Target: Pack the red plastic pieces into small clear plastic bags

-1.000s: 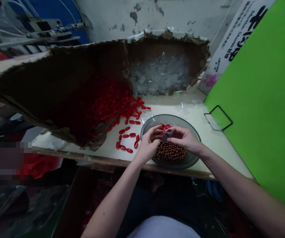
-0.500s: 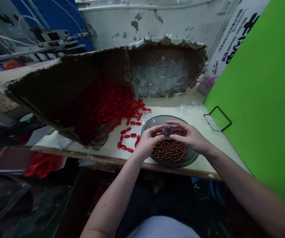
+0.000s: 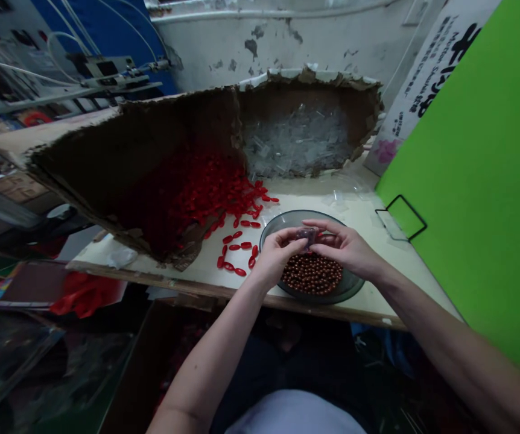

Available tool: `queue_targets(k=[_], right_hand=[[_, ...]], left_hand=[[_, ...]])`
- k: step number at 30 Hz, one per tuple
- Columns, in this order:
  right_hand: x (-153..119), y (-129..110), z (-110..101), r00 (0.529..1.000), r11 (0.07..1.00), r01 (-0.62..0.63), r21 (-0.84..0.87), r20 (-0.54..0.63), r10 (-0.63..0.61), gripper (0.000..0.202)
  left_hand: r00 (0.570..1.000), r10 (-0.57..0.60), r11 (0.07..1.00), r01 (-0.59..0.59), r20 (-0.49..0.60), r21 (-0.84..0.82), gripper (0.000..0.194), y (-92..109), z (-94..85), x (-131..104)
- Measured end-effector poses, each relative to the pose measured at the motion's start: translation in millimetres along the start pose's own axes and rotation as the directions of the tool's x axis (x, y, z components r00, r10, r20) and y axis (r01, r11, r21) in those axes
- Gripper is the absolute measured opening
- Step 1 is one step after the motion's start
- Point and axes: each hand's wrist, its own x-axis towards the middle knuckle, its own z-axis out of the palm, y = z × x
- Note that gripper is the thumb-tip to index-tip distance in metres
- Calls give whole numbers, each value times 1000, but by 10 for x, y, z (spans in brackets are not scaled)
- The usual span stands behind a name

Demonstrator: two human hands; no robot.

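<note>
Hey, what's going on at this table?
A person's left hand and right hand are pinching a small see-through piece over a bowl of brown beads. Behind, a torn box holds red pieces on the left, some spilling onto the table, and clear pieces on the right.

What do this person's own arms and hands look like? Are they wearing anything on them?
Both the left hand and right hand are human and ungloved, with no rings or watch visible. The left forearm and right forearm show no sleeves. A pale top shows at the bottom edge.
</note>
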Motion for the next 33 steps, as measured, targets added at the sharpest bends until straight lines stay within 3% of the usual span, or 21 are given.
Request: queue_targets(k=[3,5,7,9,11,16,20,25,29,33], right_hand=[[38,119,-113,1000,996,-14,-83,15,16,53],[119,297,-255,998,971,-53,-233,-28,47,54],[244,534,-396,993,857,-113,-503,-86,80,49],[387,779,-473,993,653,-109,-750,-51,106,41],[512,977,-460,991,556,-81,-827,-7,134,37],[660,1174,-297,989,508,-84,-857,-10,147,41],[663,1167,-385,992,537,-73,-841,-5,126,39],[533,1081,-574,992,630,-122,-767,-74,101,53],[344,876,-582,977,903,-208,-375,-127,172,56],[157,620,-505,967,982,-182,40,-174,186,54]], left_hand=[[996,-62,995,57,-60,-77,23,-19,-26,38],[990,-107,989,96,-92,-116,23,-23,-52,63],[984,-137,982,120,-112,-146,23,-15,-77,79],[981,-153,975,130,-121,-178,21,3,-95,85],[977,-171,966,141,-130,-215,21,29,-105,80],[972,-197,942,153,-126,-298,37,83,-129,62],[983,-123,980,99,-135,-174,32,62,-178,68],[987,-59,998,63,-151,25,33,-62,-249,115],[990,-35,994,48,-134,94,32,-187,-259,162],[994,-42,988,56,-98,142,33,-270,-242,189]])
